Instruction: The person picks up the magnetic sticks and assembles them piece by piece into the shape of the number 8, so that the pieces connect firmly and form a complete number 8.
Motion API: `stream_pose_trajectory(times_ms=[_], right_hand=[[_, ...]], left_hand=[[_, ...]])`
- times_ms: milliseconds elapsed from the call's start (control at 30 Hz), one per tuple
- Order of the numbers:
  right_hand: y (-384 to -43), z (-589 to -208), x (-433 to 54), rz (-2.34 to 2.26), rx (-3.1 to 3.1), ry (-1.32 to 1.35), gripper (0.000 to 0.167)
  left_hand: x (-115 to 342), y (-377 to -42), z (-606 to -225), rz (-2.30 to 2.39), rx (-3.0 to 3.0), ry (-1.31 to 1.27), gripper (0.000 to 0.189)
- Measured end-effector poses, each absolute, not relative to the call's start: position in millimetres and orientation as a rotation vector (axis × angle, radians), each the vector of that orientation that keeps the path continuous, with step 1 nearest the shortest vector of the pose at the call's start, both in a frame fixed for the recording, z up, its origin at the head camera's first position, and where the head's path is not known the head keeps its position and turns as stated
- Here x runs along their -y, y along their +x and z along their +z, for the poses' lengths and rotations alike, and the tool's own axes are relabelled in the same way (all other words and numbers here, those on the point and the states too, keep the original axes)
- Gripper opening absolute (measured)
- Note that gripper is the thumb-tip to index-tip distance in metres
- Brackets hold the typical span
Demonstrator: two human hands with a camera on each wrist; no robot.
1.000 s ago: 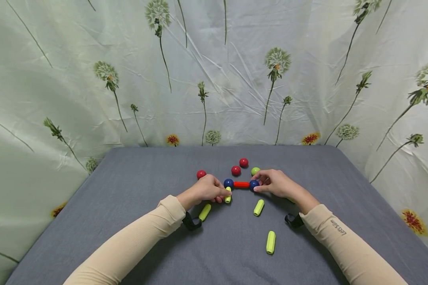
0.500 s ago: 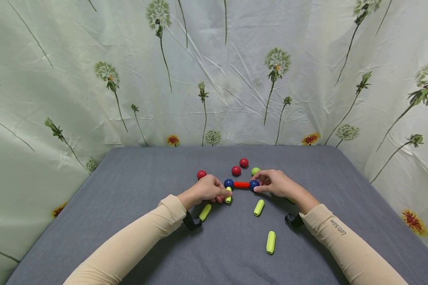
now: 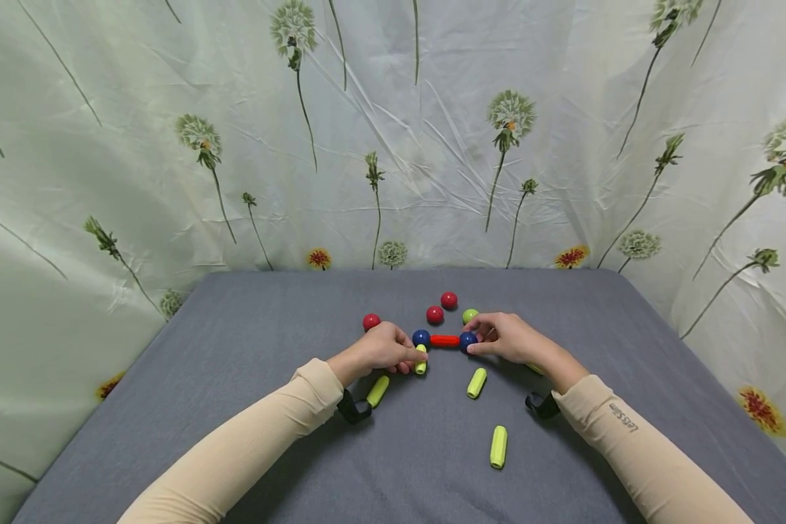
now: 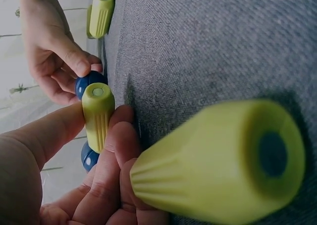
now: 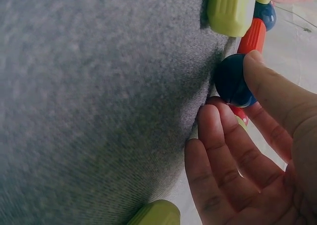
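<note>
My left hand point(image 3: 383, 347) pinches a yellow-green ribbed rod point(image 3: 421, 362) between thumb and fingers. The rod's far end meets the left blue ball point(image 3: 421, 338); whether they touch is hard to tell. In the left wrist view the held rod point(image 4: 97, 121) shows a small pale disc in its near end. A red rod point(image 3: 444, 340) joins that ball to the right blue ball point(image 3: 468, 341). My right hand point(image 3: 509, 339) holds the right ball, its thumb on the near side. The right wrist view has this blue ball point(image 5: 233, 80) under the thumb, the other fingers loosely bent.
Loose yellow-green rods lie nearby: one point(image 3: 378, 391) by the left wrist, one point(image 3: 477, 383) in the middle, one point(image 3: 498, 447) closer in, another point(image 3: 535, 369) partly under the right hand. Behind are red balls point(image 3: 435, 314) and a green ball point(image 3: 470, 316). Grey cloth point(image 3: 288, 313) covers the table.
</note>
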State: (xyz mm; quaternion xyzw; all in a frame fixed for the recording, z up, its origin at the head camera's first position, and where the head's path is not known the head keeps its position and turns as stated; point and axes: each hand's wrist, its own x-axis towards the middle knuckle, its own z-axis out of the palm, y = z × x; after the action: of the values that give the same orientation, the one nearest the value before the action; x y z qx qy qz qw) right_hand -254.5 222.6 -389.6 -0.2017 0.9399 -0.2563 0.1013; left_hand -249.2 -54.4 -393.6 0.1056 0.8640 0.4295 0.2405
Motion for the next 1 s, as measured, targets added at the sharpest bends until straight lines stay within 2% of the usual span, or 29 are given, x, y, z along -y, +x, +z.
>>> stream_pose_trajectory(times_ms=[1000], right_hand=[[-256.1, -389.6, -225.3, -0.746, -2.768, -0.604, 0.035]], left_hand=[[56.0, -248.3, -395.1, 1.189, -2.361, 0.311, 0.023]])
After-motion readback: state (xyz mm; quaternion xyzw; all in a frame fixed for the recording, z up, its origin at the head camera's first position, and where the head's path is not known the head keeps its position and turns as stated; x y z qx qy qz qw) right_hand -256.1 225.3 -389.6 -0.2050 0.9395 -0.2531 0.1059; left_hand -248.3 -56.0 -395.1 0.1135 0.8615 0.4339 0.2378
